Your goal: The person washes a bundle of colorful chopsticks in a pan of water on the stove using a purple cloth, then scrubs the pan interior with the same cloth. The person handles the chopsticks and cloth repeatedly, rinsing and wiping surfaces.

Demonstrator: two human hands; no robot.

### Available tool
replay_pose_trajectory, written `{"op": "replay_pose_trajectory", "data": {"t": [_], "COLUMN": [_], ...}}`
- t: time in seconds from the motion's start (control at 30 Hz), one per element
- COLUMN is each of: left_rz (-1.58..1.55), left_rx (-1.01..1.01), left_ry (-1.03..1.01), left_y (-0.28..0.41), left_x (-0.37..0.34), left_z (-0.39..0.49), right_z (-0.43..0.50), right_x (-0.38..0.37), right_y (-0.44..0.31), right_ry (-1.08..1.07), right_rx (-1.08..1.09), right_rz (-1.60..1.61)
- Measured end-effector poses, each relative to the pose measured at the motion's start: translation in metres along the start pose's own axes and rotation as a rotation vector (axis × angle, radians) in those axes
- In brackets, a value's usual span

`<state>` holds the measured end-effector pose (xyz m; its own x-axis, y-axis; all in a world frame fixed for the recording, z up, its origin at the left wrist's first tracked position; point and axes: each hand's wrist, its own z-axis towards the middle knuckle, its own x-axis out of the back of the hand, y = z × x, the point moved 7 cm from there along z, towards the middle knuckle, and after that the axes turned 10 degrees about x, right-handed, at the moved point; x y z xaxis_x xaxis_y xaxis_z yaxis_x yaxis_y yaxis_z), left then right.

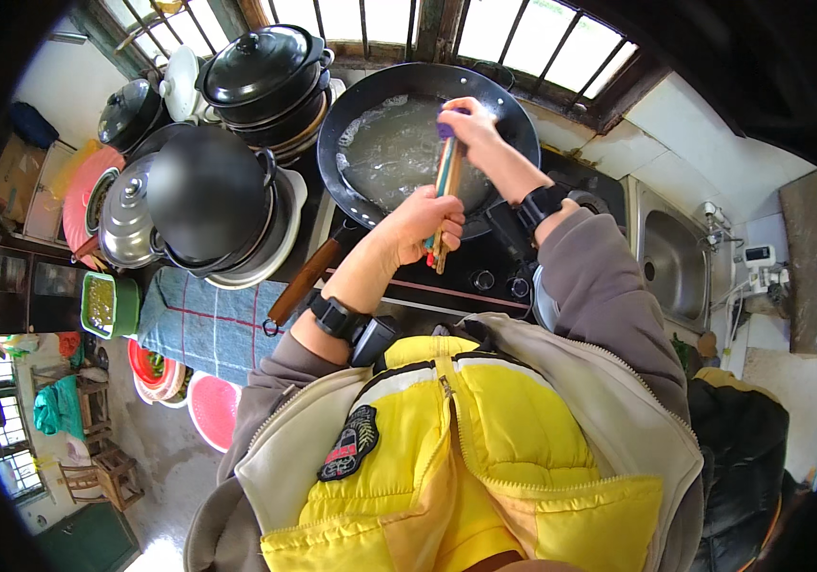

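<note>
A large black wok (351, 118) holds cloudy, foamy water (394, 157). Over its right side, my left hand (426, 222) is closed around a bundle of chopsticks (449, 168), mostly wooden with some coloured ones. Their ends stick out below my fist. At the bundle's upper end, my right hand (476, 129) grips a small purple scrubber or cloth (445, 129) that touches the sticks; its exact kind cannot be made out. The wok's wooden handle (308, 279) points toward me on the left, below my left forearm.
Black lidded pots (258, 64) are stacked left of the wok, beside a steel lid (129, 222) and a dark pan (208, 193). A blue checked towel (201, 322) covers the near-left counter. Stove knobs (482, 279) lie in front; a steel sink (676, 257) is at right.
</note>
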<state>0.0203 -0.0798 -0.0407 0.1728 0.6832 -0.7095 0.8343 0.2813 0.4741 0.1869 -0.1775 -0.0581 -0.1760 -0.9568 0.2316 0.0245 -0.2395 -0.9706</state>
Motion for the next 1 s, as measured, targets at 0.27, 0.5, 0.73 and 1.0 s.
{"op": "replay_pose_trajectory", "data": {"t": [0.27,0.5,0.73,1.0], "left_rz": [-0.101,-0.374,-0.079,-0.061], "left_rx": [0.122,0.198,0.077,0.006], "left_ry": [-0.174,-0.348,-0.189,-0.072], "left_y": [0.007,0.015,0.010,0.006], "left_x": [0.006,0.005,0.011,0.014], "left_z": [-0.004,0.002,-0.001,-0.024], "right_z": [0.001,-0.002,0.015,0.044], "right_x": [0.004,0.001,-0.001,0.016], "right_y": [0.012,0.003,-0.008,0.010], "right_ry": [-0.330,-0.218,-0.182,-0.211], "right_rx": [-0.247,-0.118,0.108,0.311], "right_rz": [0.542,0.431,-0.119,-0.539]}}
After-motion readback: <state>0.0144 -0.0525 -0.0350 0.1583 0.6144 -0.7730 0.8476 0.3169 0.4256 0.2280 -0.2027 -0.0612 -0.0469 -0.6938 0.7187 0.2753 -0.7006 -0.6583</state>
